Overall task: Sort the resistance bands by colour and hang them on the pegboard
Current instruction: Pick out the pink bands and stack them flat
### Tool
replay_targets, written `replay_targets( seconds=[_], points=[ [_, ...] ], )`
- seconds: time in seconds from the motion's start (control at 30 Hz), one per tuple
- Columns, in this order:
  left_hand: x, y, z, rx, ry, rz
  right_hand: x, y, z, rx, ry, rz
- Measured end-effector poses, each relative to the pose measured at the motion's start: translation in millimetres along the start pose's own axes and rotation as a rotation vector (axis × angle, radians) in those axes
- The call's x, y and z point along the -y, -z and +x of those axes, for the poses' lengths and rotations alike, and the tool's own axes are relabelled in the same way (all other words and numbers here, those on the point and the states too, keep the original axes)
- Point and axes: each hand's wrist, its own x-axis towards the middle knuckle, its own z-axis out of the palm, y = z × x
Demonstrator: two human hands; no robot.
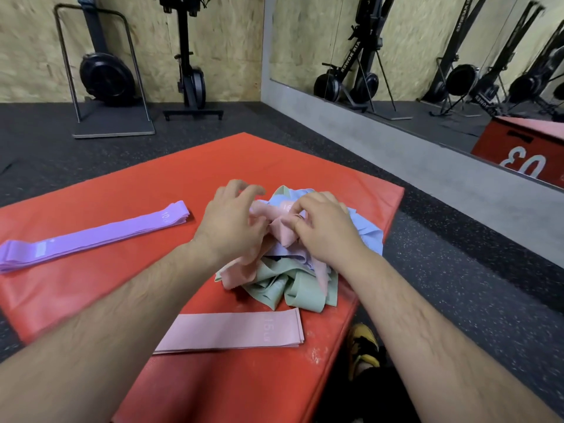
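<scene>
A gym: a fan machine (106,76) and an upright rower (190,77) stand against the chipboard wall (30,56). There is a wide mirror (427,32), a speckled rubber floor (457,270), and a red padded box (244,160) carrying stretch bands (91,236).

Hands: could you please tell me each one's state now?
Left hand: curled fingers, grip cannot be told.
Right hand: pinches pink fabric resistance band.

Even indoor light, wide-angle edge warping

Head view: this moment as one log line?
right hand: pinches pink fabric band in mixed pile | left hand: on it, grip unclear | sorted: purple stack, pink stack
</scene>
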Motion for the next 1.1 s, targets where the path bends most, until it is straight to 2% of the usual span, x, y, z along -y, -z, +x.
replay_targets(
  seconds=[0.1, 0.17, 0.23, 0.3, 0.4, 0.5, 0.63, 0.73, 0.83, 0.9, 0.97, 1.03, 1.1],
  points=[
    [-18, 11, -3, -0.024, -0.033, -0.288, 9, 2, 2, -0.069, 0.016, 0.153],
    [-33, 19, -8, 0.120, -0.043, -0.498, 17, 3, 3, -0.107, -0.021, 0.356],
    [-39, 21, -13, 0.210, -0.063, -0.599, 25, 6, 4, -0.141, -0.066, 0.562],
    [-41, 23, -13, 0.147, -0.031, -0.607, 30, 13, 4, -0.166, -0.077, 0.663],
    [-42, 31, -9, 0.013, 0.027, -0.597, 33, 20, 1, -0.104, -0.089, 0.755],
    [-38, 39, -11, 0.020, 0.018, -0.608, 28, 23, -3, -0.006, -0.074, 0.760],
    [-22, 46, -16, 0.034, -0.034, -0.468, 28, 23, -9, 0.092, -0.044, 0.742],
    [-22, 58, -23, 0.019, -0.010, -0.387, 39, 27, -10, -0.001, -0.089, 0.809],
    [-29, 74, -36, -0.092, 0.062, -0.357, 55, 32, -7, -0.113, -0.191, 0.919],
    [-37, 85, -47, -0.091, 0.159, -0.489, 65, 34, -7, -0.095, -0.244, 1.025],
    [-42, 91, -58, 0.001, 0.283, -0.724, 75, 34, -8, -0.007, -0.251, 1.174],
    [-43, 94, -68, 0.090, 0.361, -0.863, 83, 36, -10, 0.080, -0.200, 1.277],
    [-39, 98, -73, 0.078, 0.397, -0.937, 89, 36, -13, 0.130, -0.133, 1.308]
  ],
)
